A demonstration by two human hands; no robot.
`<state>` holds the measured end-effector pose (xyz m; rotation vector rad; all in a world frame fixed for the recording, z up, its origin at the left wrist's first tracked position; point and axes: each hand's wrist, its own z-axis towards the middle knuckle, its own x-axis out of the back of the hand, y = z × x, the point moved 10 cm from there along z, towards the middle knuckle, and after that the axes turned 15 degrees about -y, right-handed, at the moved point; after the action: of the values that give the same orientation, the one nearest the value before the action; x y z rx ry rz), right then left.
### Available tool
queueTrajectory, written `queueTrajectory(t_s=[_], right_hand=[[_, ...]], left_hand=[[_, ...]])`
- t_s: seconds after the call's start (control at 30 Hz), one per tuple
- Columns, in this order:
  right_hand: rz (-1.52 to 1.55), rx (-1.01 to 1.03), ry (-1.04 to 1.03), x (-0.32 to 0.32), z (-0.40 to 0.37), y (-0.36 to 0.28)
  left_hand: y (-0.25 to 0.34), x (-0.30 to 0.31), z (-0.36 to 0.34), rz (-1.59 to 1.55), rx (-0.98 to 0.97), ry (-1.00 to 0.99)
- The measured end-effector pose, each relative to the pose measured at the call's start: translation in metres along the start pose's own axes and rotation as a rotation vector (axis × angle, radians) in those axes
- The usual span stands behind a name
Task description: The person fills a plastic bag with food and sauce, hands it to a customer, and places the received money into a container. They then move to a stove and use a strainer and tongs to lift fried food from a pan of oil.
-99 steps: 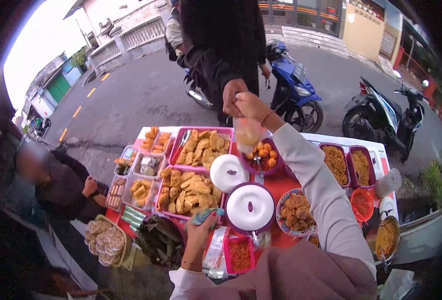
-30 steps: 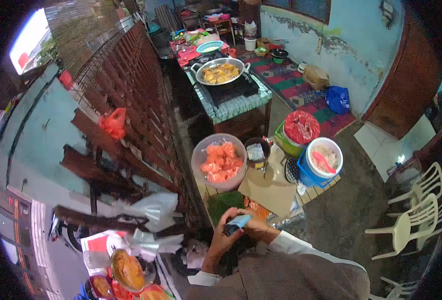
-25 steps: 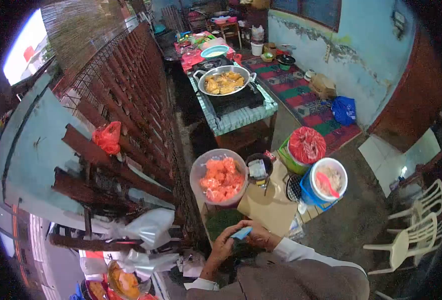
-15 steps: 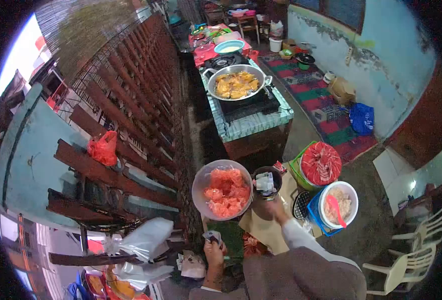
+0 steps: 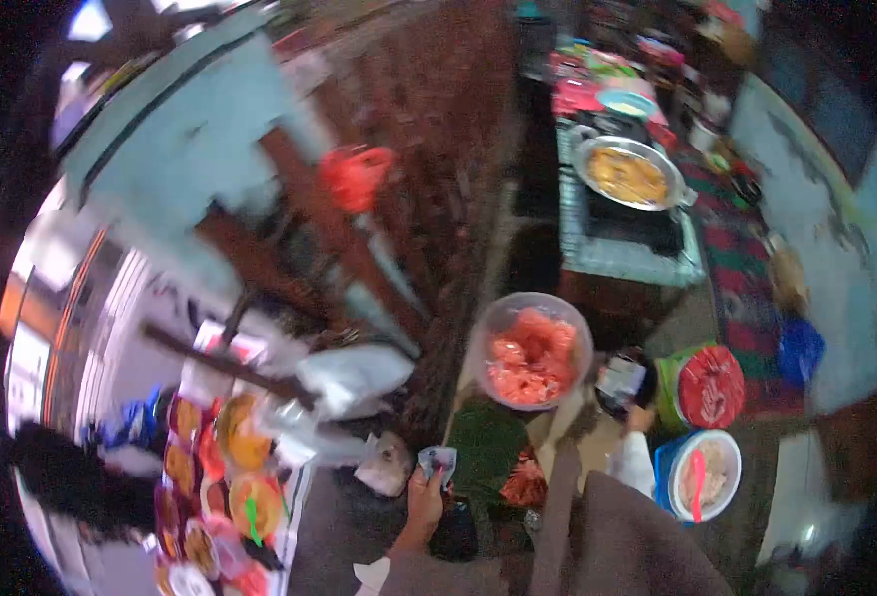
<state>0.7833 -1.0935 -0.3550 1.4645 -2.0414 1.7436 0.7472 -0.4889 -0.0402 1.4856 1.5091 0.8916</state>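
My left hand is closed on a folded banknote, beside a crumpled pale bag. My right hand is at the near edge of a dark bowl that holds banknotes; its fingers are smeared, so its grip cannot be made out. Left of the bowl stands a clear tub of red-orange bundles in plastic. To its right are a red-covered green bucket and a white tub with pale food and a pink spoon.
A pan of frying food sits on the tiled counter. Brown wooden slats with a red bag line the left. Dishes of food are at lower left, near a dark blurred shape. Clear plastic bags hang close by.
The view has swung left, so the counter, tubs and both hands appear farther right, and more of the food dishes shows. My left hand still has the banknote; my right hand remains by the bowl.
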Motion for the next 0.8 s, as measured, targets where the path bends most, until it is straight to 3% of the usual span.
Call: queueTrajectory(t_s=[0.03,0.07,0.1,0.13,0.17,0.2,0.23,0.27,0.33,0.4,0.47,0.5,0.57,0.6,0.63,0.67,0.7,0.77,0.8], right_hand=[[-0.030,0.191,-0.032,0.045,-0.078,-0.078],[-0.086,0.484,-0.104,0.053,-0.073,-0.087],[-0.138,0.426,-0.095,0.075,-0.088,-0.094],[-0.041,0.408,-0.359,0.102,-0.181,-0.183],[-0.324,0.523,-0.376,0.116,-0.205,-0.204],[-0.334,1.020,-0.251,0.118,-0.199,-0.196],[-0.219,0.898,-0.496,0.112,-0.239,-0.231],[-0.271,0.924,-0.539,0.102,-0.252,-0.239],[-0.138,0.825,-1.003,0.050,-0.325,-0.269],[-0.262,1.023,-1.296,0.012,-0.484,-0.322],[-0.591,1.247,-1.148,-0.050,-0.560,-0.318],[-0.679,1.240,-1.326,-0.062,-0.658,-0.326],[-0.511,1.249,-1.631,-0.149,-0.742,-0.284],[-0.515,1.171,-1.771,-0.143,-0.828,-0.278],[-0.542,1.157,-1.860,-0.202,-0.854,-0.236],[-0.440,1.188,-2.041,-0.192,-0.932,-0.223],[-0.470,0.884,-2.203,-0.224,-0.973,-0.177],[-0.369,1.114,-2.265,-0.282,-1.058,-0.113],[-0.243,1.038,-2.391,-0.256,-1.111,-0.110]], left_hand=[[-0.017,0.022,-0.002,-0.030,-0.086,0.010],[-0.031,0.047,-0.007,-0.058,-0.174,0.031],[-0.052,0.075,-0.017,0.072,-0.003,0.098],[-0.034,0.088,-0.040,0.072,-0.120,0.135],[-0.010,0.099,-0.065,0.081,-0.232,0.177],[-0.008,0.112,-0.090,-0.018,-0.071,0.161],[-0.006,0.136,-0.115,0.055,-0.158,0.283],[-0.012,0.158,-0.145,0.017,-0.154,0.368],[-0.021,0.192,-0.196,-0.108,-0.164,0.349],[-0.046,0.236,-0.255,-0.229,-0.182,0.451],[-0.073,0.270,-0.310,-0.336,-0.199,0.517],[-0.083,0.293,-0.348,-0.341,-0.211,0.638],[-0.113,0.329,-0.420,-0.393,-0.261,0.852],[-0.129,0.344,-0.453,-0.445,-0.304,0.952],[-0.149,0.355,-0.484,-0.489,-0.295,0.995],[-0.167,0.363,-0.512,-0.535,-0.286,1.036],[-0.176,0.369,-0.539,-0.565,-0.332,1.087],[-0.196,0.371,-0.584,-0.728,-0.375,1.227],[-0.202,0.373,-0.603,-0.739,-0.411,1.286]])
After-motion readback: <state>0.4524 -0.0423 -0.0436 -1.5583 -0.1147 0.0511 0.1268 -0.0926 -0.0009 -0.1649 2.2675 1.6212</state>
